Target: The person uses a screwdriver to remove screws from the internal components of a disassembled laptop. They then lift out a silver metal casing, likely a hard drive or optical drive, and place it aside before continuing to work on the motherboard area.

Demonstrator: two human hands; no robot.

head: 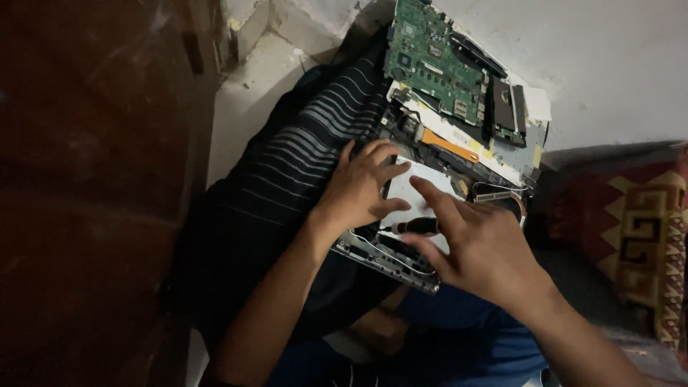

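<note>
The left hand (362, 190) lies fingers spread on the opened laptop chassis (401, 251), seemingly steadying it on the lap. The right hand (476, 247) pinches a dark screwdriver (416, 227) between thumb and fingers, tip pointing left. A green motherboard (437, 61) rests at the far end.

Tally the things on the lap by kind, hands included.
Hands: 2 (left hand, right hand)
Screwdriver: 1
Green circuit board: 1
Opened laptop base: 1
Orange strip: 1
Total: 6
</note>
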